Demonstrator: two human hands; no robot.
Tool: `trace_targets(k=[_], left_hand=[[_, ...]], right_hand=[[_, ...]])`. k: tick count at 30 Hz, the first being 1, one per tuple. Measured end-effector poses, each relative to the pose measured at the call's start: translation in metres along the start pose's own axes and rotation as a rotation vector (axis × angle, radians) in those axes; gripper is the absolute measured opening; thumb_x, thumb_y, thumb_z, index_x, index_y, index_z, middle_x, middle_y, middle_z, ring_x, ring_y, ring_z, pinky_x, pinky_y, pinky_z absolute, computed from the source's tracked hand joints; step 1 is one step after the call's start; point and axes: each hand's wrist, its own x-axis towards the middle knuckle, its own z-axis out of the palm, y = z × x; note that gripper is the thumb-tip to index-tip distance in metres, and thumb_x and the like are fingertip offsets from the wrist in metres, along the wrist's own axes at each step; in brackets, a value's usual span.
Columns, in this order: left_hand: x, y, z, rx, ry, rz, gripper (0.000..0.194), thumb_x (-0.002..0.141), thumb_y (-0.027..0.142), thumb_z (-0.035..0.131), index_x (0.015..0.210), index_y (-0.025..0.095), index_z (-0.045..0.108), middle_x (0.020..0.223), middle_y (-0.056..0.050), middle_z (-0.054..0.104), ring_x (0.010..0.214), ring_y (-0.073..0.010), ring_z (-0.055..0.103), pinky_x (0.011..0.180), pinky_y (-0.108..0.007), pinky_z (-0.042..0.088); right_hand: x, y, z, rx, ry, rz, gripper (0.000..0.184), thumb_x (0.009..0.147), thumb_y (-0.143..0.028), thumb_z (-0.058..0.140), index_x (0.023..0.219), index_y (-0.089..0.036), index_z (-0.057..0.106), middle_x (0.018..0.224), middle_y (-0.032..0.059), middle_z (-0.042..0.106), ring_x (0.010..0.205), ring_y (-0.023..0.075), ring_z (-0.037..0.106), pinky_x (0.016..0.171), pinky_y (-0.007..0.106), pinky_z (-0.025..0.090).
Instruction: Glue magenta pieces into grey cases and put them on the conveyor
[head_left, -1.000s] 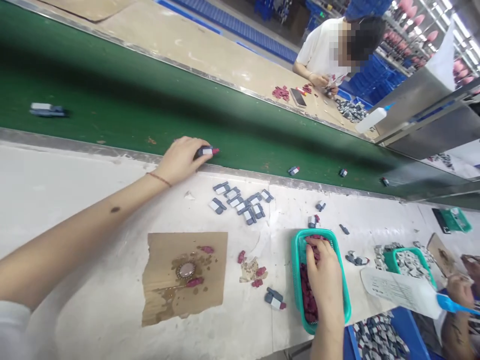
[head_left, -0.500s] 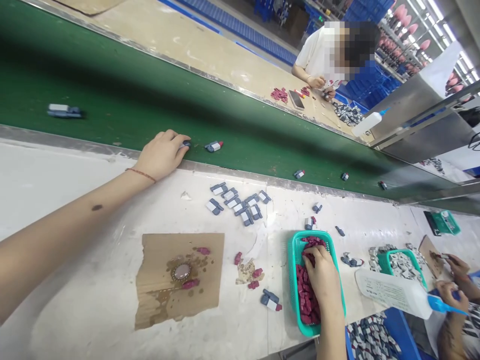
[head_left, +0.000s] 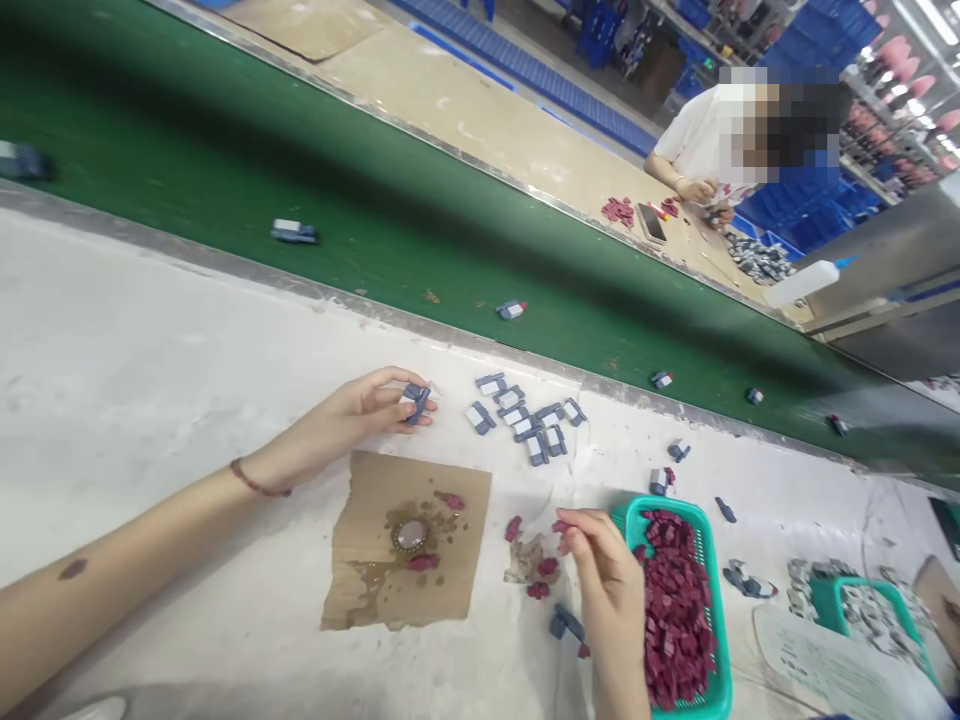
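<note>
My left hand (head_left: 352, 415) pinches a small grey-and-white part (head_left: 415, 400) just above the white bench, left of a cluster of several like parts (head_left: 525, 415). My right hand (head_left: 600, 570) is closed on a small maroon piece (head_left: 561, 527) beside the teal basket (head_left: 716, 700) filled with maroon pieces (head_left: 675, 610). Between my hands lies a cardboard sheet (head_left: 375, 590) with a glue puddle (head_left: 411, 534) and maroon pieces stuck on it. One grey part tipped in red (head_left: 511, 310) rides on the green conveyor belt (head_left: 225, 170).
More parts sit on the belt (head_left: 294, 232) and by its metal edge (head_left: 661, 380). A person in a white shirt (head_left: 701, 140) works at the far bench. A second teal basket (head_left: 825, 600) and a white glue bottle (head_left: 832, 665) lie at the right.
My left hand left the red-tipped part on the belt, drew back to the bench and picked up a grey part. My right hand came out of the basket holding a maroon piece.
</note>
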Motion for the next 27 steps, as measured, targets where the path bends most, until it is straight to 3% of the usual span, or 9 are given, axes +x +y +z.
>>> trace_targets(k=[3,7,11,15,18,22,24,27], left_hand=[[-0.016,-0.009,-0.003,-0.025,0.073,-0.021,0.057,0.067,0.061,0.075,0.102,0.021,0.055,0.099,-0.011,0.075,0.102,-0.0289,0.066,0.087,-0.039,0.052],[-0.034,-0.019,-0.003,-0.050,0.041,-0.066,0.053,0.069,0.057,0.075,0.102,0.019,0.061,0.100,-0.012,0.075,0.102,-0.0285,0.065,0.092,-0.039,0.049],[-0.046,-0.030,0.000,-0.120,-0.002,-0.099,0.042,0.071,0.047,0.076,0.097,0.018,0.063,0.094,-0.010,0.074,0.092,-0.0260,0.066,0.073,-0.032,0.052],[-0.048,-0.039,0.004,-0.258,0.028,-0.116,0.044,0.069,0.040,0.079,0.102,0.019,0.061,0.083,-0.003,0.068,0.074,-0.0179,0.062,0.061,-0.026,0.050],[-0.048,-0.042,0.003,-0.320,0.029,-0.151,0.046,0.069,0.039,0.080,0.107,0.019,0.065,0.090,-0.003,0.067,0.077,-0.0168,0.062,0.071,-0.028,0.052],[-0.049,-0.043,-0.001,-0.355,-0.073,-0.219,0.052,0.068,0.037,0.083,0.113,0.019,0.066,0.105,-0.008,0.068,0.087,-0.0208,0.064,0.081,-0.031,0.052],[-0.049,-0.045,-0.002,-0.371,-0.121,-0.222,0.054,0.067,0.035,0.084,0.114,0.018,0.065,0.102,-0.008,0.070,0.084,-0.0204,0.065,0.081,-0.031,0.052],[-0.049,-0.048,-0.003,-0.391,-0.127,-0.178,0.043,0.064,0.030,0.086,0.100,0.018,0.066,0.094,-0.005,0.070,0.078,-0.0167,0.064,0.074,-0.026,0.052]], right_hand=[[0.003,-0.007,0.037,-0.018,-0.164,-0.061,0.014,0.090,-0.024,0.057,0.098,-0.022,0.069,0.086,0.0044,0.072,0.076,0.0182,0.068,0.066,0.027,0.055],[0.004,-0.011,0.076,-0.072,-0.337,-0.276,0.012,0.093,-0.019,0.054,0.097,-0.022,0.064,0.089,0.0049,0.072,0.081,0.0188,0.069,0.073,0.030,0.056],[0.004,-0.011,0.099,-0.271,-0.432,-0.571,0.024,0.099,-0.017,0.039,0.091,-0.018,0.062,0.080,0.0075,0.069,0.071,0.0199,0.066,0.063,0.030,0.054],[0.003,-0.011,0.107,-0.486,-0.428,-0.719,0.032,0.097,-0.010,0.032,0.084,-0.017,0.061,0.071,0.0068,0.063,0.064,0.0207,0.060,0.054,0.030,0.048],[0.002,-0.013,0.106,-0.546,-0.438,-0.710,0.030,0.093,-0.005,0.034,0.085,-0.016,0.060,0.071,0.0062,0.061,0.065,0.0206,0.059,0.054,0.029,0.046],[0.002,-0.014,0.105,-0.544,-0.457,-0.719,0.029,0.091,-0.002,0.035,0.083,-0.017,0.059,0.070,0.0051,0.060,0.065,0.0195,0.057,0.055,0.029,0.046],[0.003,-0.013,0.105,-0.544,-0.462,-0.704,0.028,0.092,-0.003,0.036,0.084,-0.017,0.058,0.070,0.0041,0.059,0.064,0.0188,0.056,0.056,0.028,0.045],[0.003,-0.011,0.106,-0.540,-0.478,-0.683,0.027,0.092,-0.003,0.036,0.085,-0.018,0.059,0.070,0.0038,0.060,0.064,0.0189,0.056,0.054,0.028,0.044]])
